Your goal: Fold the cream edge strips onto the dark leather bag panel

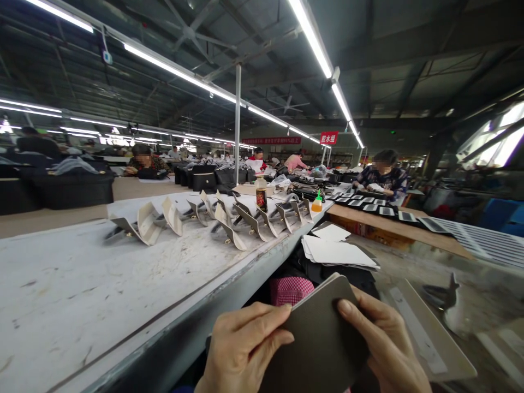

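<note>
Both my hands hold a dark grey-brown leather-like panel [315, 338] with rounded corners, low in front of me. A pale layer shows along its upper left edge. My left hand [248, 344] pinches that left edge between thumb and fingers. On the right side, my right hand [387, 341] has its thumb on the panel's face and its fingers behind. The panel's lower end is cut off by the frame. Beyond it lies a stack of white sheets [338, 252] on dark pieces. To the right is a larger beige panel [429, 327] with a pale strip.
A long white-topped table [82, 295] runs along the left, with several folded beige pieces [145, 225] standing on it. A dark-labelled bottle [261, 197] and a green-tipped glue bottle [317, 203] stand there. A co-worker [382, 177] works beside rows of dark pieces.
</note>
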Action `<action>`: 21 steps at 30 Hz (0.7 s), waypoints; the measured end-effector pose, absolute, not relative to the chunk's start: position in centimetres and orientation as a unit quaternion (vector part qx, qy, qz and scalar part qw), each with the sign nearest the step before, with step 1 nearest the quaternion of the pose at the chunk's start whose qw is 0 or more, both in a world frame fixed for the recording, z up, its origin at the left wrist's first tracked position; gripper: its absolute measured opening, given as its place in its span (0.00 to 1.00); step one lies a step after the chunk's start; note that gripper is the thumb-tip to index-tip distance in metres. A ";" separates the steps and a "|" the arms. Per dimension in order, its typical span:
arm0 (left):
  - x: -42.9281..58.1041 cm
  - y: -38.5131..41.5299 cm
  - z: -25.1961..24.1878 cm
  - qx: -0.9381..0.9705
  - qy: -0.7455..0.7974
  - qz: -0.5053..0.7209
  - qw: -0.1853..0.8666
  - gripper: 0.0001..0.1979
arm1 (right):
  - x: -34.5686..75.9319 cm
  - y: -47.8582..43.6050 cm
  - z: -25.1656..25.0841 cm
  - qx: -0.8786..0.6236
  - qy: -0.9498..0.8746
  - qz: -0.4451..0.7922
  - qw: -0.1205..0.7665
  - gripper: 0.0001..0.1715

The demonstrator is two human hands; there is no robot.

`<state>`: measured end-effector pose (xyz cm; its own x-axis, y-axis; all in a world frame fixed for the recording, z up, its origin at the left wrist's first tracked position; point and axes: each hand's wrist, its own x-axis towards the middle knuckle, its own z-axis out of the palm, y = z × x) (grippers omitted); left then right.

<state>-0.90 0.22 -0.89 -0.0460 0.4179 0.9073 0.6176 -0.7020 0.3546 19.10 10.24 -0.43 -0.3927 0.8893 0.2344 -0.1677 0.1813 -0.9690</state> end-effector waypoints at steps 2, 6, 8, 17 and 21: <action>-0.7 0.5 -1.0 -0.667 -0.393 -0.628 0.085 0.07 | 19.2 9.9 -0.6 -0.306 -0.624 0.537 0.478 0.18; -0.6 0.6 -0.9 -0.642 -0.414 -0.644 0.048 0.05 | 19.4 9.4 -0.7 -0.320 -0.652 0.477 0.495 0.17; -0.5 0.6 -0.6 -0.636 -0.418 -0.648 0.027 0.04 | 19.3 9.3 -0.6 -0.319 -0.674 0.432 0.507 0.16; 1.0 0.9 0.7 -0.625 -0.428 -0.652 -0.021 0.05 | 19.7 9.2 0.1 -0.227 -0.794 0.206 0.524 0.14; 1.1 0.8 0.8 -0.619 -0.445 -0.647 -0.021 0.06 | 19.5 9.5 -0.5 -0.214 -0.781 0.239 0.536 0.13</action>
<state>1.06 0.81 0.75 -0.2338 0.5772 0.7824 0.5231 -0.6036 0.6016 19.53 9.48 -0.51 -0.3338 0.5902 0.7350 0.0775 0.7943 -0.6026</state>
